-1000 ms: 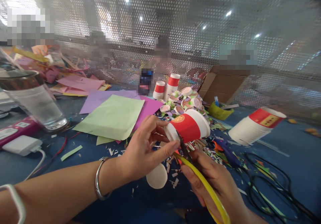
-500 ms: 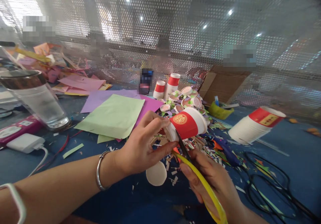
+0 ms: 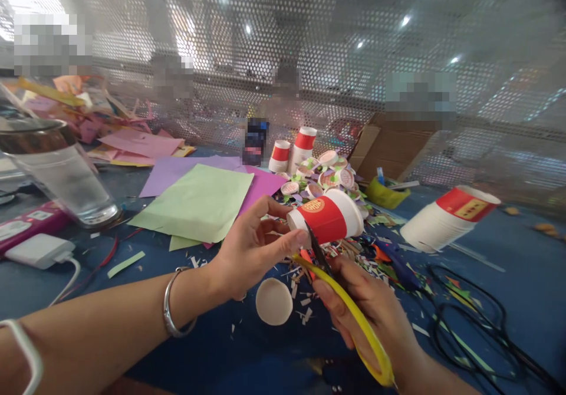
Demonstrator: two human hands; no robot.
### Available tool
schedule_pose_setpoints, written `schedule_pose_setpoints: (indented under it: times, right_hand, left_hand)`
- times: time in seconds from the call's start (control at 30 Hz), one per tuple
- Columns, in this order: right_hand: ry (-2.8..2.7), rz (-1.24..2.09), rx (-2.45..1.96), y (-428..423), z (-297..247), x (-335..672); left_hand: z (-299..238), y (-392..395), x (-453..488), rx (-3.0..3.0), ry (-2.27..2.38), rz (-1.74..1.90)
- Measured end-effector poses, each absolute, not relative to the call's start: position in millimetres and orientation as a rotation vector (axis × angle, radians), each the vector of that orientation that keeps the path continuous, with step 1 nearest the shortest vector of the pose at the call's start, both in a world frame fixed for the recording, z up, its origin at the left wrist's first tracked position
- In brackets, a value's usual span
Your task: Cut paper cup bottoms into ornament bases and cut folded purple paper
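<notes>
A red and white paper cup [image 3: 332, 223] lies tilted on its side in the air, its rim to the right. My left hand [image 3: 254, 247] grips its base end between thumb and fingers, some of them curled out of sight behind it. In my right hand [image 3: 369, 303] are scissors [image 3: 349, 312] with a yellow handle and dark blades. The blades touch the cup's wall near the base; whether they pass through it I cannot tell. Below my left thumb, a round white disc [image 3: 274, 302] rests on the blue table.
Behind the cup is a heap of cut cup bases [image 3: 328, 177] beside upright cups [image 3: 305, 147]. Stacked cups [image 3: 446, 218] lean at right, near a black cable [image 3: 475, 324]. Coloured paper [image 3: 194, 200], a water glass [image 3: 66, 174] and a white charger [image 3: 42, 250] occupy the left. Paper scraps litter the table.
The cup has turned in my left hand, so its gold emblem sits higher and farther away. My left thumb has shifted along the base, and its fingers have opened slightly.
</notes>
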State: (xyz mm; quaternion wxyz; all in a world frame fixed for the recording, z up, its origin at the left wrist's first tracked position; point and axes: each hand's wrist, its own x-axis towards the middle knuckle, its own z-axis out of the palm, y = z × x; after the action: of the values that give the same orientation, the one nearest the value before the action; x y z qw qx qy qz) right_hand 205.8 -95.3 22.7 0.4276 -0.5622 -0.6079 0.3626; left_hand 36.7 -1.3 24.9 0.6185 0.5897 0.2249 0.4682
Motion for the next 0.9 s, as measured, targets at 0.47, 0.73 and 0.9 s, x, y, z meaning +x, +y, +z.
schedule_pose_setpoints:
  times: [0.47, 0.73, 0.9]
  right_hand:
    - [-1.593, 0.800, -1.474, -100.8, 13.1, 209.8]
    - [-1.735, 0.800, -1.393, -96.2, 7.3, 219.0]
    - [-1.756, 0.727, -1.395, -98.0, 9.4, 216.1]
  left_hand:
    - [23.0, -5.8, 34.6, 1.554, 0.405, 1.147]
    - [19.4, -7.4, 34.8, 1.686, 0.405, 1.248]
    - [18.2, -12.5, 36.2, 1.742, 0.472, 1.256]
